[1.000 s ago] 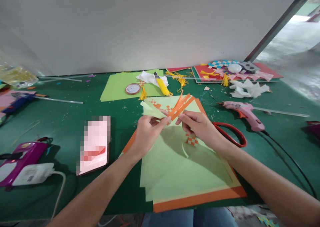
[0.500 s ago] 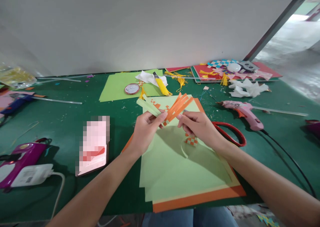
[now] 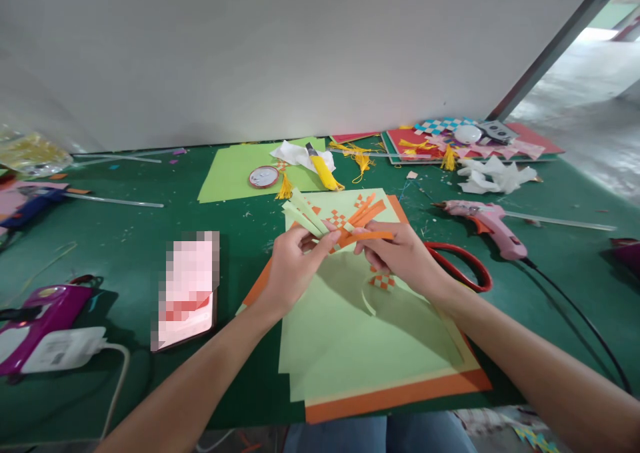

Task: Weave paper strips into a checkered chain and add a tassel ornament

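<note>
Head view. My left grip (image 3: 295, 263) was closed, thumb pressed against fingers, on a paper weave (image 3: 349, 227). The weave was positioned above a stack of pale green sheets (image 3: 360, 346), between my two hands. Pale green strips (image 3: 306, 214) fanned from its left side; orange strips (image 3: 375, 209) fanned toward the upper right. My right grip (image 3: 395, 246) was nearly closed at the weave's right side. A single orange strip (image 3: 376, 236) lay across its fingertips; I could not tell whether it was pinched. A checkered piece (image 3: 383, 282) rested on the sheets below my right grip. A red loop handle (image 3: 485, 270) and a pink glue gun (image 3: 493, 223) lay to the right on the green surface (image 3: 240, 260). A phone (image 3: 197, 330) lay to the left.
</note>
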Available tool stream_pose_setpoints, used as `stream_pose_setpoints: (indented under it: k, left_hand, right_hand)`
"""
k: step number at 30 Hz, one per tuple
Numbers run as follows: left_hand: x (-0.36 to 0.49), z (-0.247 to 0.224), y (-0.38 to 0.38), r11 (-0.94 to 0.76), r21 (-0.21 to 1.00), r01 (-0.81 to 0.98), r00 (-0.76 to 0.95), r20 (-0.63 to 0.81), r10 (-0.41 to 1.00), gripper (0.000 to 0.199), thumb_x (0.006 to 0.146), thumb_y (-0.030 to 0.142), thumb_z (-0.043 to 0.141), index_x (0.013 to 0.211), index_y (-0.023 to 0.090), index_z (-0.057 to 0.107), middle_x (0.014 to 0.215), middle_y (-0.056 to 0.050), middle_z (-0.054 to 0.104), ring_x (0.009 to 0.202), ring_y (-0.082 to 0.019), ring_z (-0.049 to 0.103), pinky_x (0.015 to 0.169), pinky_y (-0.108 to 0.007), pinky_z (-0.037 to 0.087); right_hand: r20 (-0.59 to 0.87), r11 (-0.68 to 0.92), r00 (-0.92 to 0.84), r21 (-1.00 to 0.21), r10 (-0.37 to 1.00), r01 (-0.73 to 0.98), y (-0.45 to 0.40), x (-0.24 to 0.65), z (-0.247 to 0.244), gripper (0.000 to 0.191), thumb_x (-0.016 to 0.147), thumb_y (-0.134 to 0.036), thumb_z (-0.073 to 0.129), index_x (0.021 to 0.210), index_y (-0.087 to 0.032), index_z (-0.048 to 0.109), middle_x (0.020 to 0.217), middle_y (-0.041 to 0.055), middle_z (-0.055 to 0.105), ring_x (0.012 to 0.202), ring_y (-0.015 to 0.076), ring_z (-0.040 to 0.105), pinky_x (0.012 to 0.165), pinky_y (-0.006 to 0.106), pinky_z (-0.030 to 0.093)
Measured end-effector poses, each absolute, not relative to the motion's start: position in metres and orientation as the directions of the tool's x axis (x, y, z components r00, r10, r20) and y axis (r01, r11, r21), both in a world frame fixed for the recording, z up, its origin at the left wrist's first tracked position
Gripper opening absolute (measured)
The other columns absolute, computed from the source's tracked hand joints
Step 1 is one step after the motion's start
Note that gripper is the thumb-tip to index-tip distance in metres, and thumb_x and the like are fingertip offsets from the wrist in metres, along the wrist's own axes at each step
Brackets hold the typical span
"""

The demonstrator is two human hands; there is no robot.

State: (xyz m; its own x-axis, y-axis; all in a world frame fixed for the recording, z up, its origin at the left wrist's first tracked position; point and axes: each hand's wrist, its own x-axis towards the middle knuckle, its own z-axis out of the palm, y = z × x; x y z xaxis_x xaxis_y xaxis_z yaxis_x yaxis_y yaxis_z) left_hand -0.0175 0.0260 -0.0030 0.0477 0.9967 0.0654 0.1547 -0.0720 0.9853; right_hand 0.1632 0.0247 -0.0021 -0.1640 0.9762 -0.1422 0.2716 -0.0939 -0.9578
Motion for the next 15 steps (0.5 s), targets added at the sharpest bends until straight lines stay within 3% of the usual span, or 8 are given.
stream_pose_setpoints:
  k: [7, 15]
  left_hand:
    - [-0.0178, -0.0038, 0.0258, -0.088, 0.987, 0.136, 0.041, 0.083, 0.996, 0.026, 0.076, 0.037, 0.074, 0.092, 0.017, 0.07, 0.09, -0.005, 0.072, 0.076, -0.016, 0.065, 0.066, -0.025, 0.052]
    - [-0.0183, -0.004, 0.0262, -0.087, 0.982, 0.165, 0.044, 0.081, 0.996, 0.029, 0.075, 0.037, 0.075, 0.096, 0.019, 0.067, 0.093, -0.005, 0.071, 0.074, -0.015, 0.064, 0.065, -0.025, 0.052]
  right_hand:
    - [-0.203, -0.16, -0.147, -0.951, 0.968, 0.263, 0.0255, 0.1647, -0.0055, 0.022, 0.082, -0.029, 0.054, 0.065, -0.017, 0.063, 0.041, -0.0061, 0.044, 0.037, 0.0064, 0.033, 0.038, 0.02, 0.029]
    - [-0.19, -0.138, -0.154, -0.944, 0.97, 0.299, 0.027, 0.1641, -0.0064, 0.036, 0.086, -0.043, 0.053, 0.063, -0.016, 0.062, 0.041, -0.0049, 0.045, 0.036, 0.0062, 0.035, 0.037, 0.019, 0.03]
